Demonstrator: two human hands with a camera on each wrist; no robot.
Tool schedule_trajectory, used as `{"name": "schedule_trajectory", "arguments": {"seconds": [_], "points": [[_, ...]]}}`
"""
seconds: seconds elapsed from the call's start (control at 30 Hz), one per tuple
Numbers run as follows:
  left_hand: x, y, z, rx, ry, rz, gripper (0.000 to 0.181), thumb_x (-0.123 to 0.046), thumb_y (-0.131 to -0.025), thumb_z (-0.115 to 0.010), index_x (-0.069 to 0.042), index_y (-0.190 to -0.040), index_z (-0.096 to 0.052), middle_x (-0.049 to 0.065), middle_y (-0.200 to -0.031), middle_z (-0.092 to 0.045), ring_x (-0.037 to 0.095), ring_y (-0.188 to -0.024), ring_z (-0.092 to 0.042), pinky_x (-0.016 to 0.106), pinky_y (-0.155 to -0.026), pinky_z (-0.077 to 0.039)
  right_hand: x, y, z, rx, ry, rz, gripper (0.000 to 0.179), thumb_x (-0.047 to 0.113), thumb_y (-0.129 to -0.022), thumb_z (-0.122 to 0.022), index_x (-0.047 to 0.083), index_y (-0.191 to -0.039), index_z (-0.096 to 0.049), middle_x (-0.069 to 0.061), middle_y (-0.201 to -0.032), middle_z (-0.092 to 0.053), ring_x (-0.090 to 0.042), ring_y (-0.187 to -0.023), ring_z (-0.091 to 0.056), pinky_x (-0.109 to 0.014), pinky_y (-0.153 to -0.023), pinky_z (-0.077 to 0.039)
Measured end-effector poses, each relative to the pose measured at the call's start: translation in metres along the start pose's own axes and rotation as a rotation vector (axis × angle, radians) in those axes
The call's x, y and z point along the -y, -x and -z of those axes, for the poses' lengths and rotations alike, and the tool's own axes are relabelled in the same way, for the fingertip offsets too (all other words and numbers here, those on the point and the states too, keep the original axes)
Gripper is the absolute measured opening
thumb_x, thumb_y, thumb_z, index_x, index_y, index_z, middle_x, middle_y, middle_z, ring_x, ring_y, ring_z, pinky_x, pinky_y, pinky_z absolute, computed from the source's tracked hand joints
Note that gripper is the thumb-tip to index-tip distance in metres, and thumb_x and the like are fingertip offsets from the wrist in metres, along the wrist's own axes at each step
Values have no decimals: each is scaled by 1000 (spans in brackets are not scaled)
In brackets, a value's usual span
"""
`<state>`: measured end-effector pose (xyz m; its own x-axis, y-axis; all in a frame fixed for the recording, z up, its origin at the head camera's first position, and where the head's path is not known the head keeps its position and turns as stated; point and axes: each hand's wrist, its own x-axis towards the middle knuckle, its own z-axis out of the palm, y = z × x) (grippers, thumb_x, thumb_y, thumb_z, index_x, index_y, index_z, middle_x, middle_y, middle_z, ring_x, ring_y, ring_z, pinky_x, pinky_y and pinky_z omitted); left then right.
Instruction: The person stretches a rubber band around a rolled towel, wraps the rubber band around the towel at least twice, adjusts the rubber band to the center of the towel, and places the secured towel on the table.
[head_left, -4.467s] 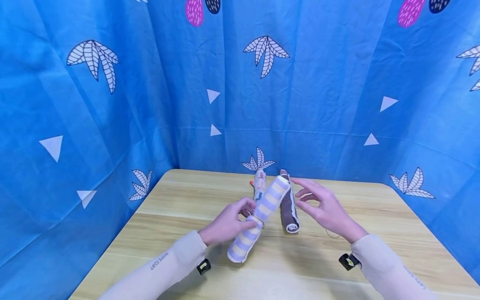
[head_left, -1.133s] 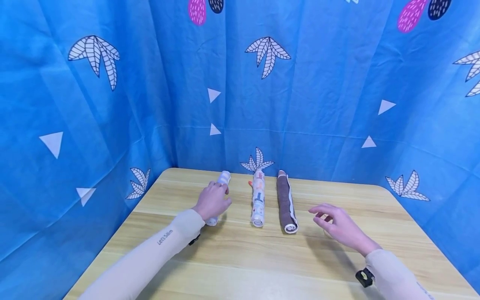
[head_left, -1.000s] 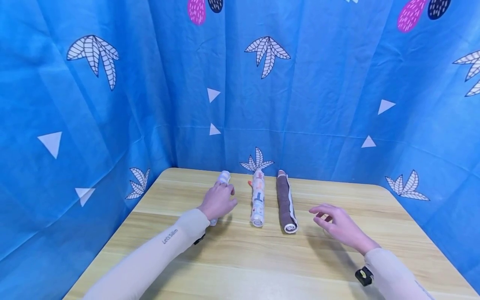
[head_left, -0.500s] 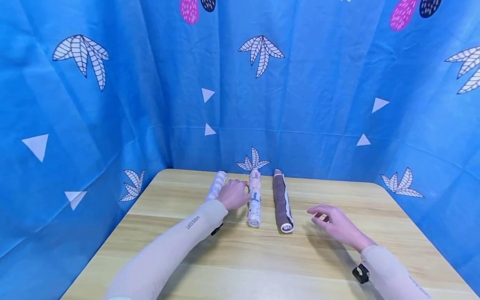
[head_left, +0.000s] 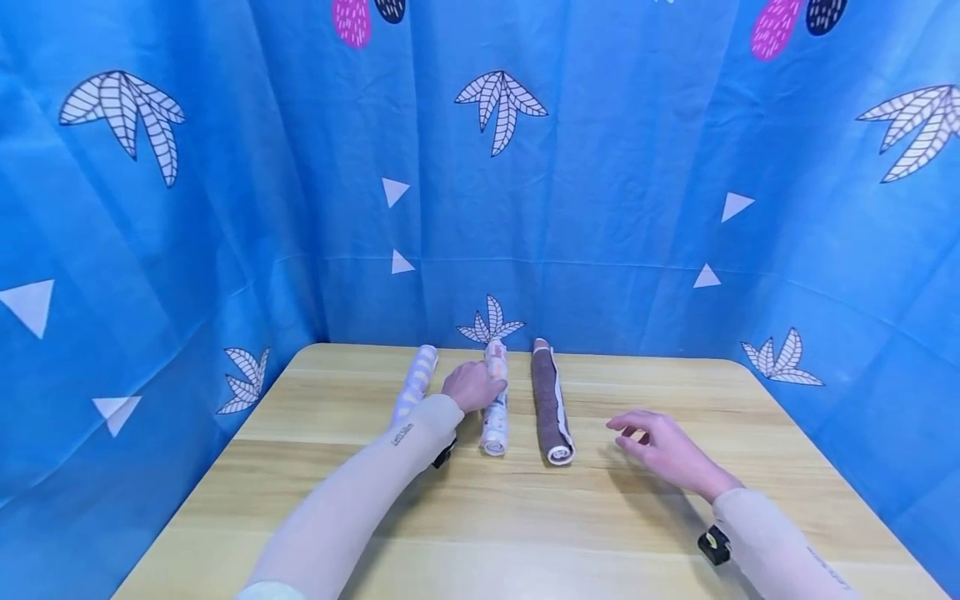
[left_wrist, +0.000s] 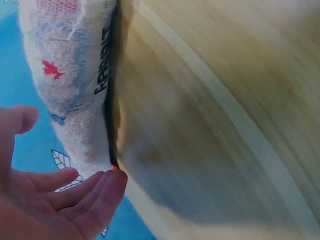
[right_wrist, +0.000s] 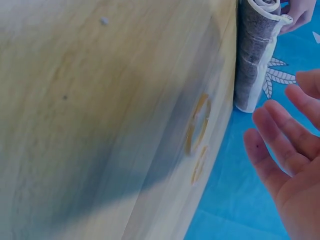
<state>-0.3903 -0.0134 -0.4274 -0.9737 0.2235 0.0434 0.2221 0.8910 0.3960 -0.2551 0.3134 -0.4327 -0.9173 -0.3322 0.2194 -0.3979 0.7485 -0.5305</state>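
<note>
Three rolled towels lie side by side on the table: a lavender-and-cream striped one (head_left: 415,385) at left, a white patterned one (head_left: 495,421) in the middle, a brown one (head_left: 550,400) at right. My left hand (head_left: 472,386) reaches over the patterned towel from its left. In the left wrist view that towel (left_wrist: 75,90) bears lettering; thumb and fingers (left_wrist: 107,192) are spread apart, fingertips right at a small orange tip on its edge. My right hand (head_left: 663,450) hovers with loosely bent fingers right of the brown towel, holding nothing. The right wrist view shows the brown towel (right_wrist: 252,57) beyond its fingertips.
Two thin tan rubber-band-like loops, an upper one (right_wrist: 199,124) and a smaller one (right_wrist: 199,165), lie on the wooden table (head_left: 480,533) near my right hand. A blue patterned curtain (head_left: 600,167) surrounds the table's back and sides.
My left hand, earlier gripping the striped towel crosswise, laid it down at left, then moved right to the patterned towel. My right hand drew back from the brown towel and stays still.
</note>
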Motion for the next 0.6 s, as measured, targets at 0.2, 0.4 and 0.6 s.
{"name": "schedule_trajectory", "arguments": {"seconds": [0.2,0.4,0.6], "points": [[4,-14,-10,25,87,42,38,-43,-95,-63,-8,-109,-66,7,-94,-67,21,-81,-61,37,-75,-51,-2,2,-1,5,-4,-4,30,13,-95,-68,9,-124,-68,-4,-120,-69,-13,-97,-63,-25,-77,-54],[4,-25,-11,55,159,103,38,-39,-94,-66,-5,-110,-65,9,-94,-67,22,-80,-62,34,-70,-51,-4,3,-2,7,3,-6,28,10,-95,-67,8,-123,-69,-7,-118,-69,-12,-96,-63,-25,-77,-54],[4,-37,-15,89,221,151,36,-31,-93,-68,-3,-116,-62,11,-98,-66,22,-84,-63,32,-74,-53,-9,4,-1,4,8,-18,29,11,-95,-67,7,-123,-69,-8,-118,-69,-12,-96,-63,-25,-76,-54]]}}
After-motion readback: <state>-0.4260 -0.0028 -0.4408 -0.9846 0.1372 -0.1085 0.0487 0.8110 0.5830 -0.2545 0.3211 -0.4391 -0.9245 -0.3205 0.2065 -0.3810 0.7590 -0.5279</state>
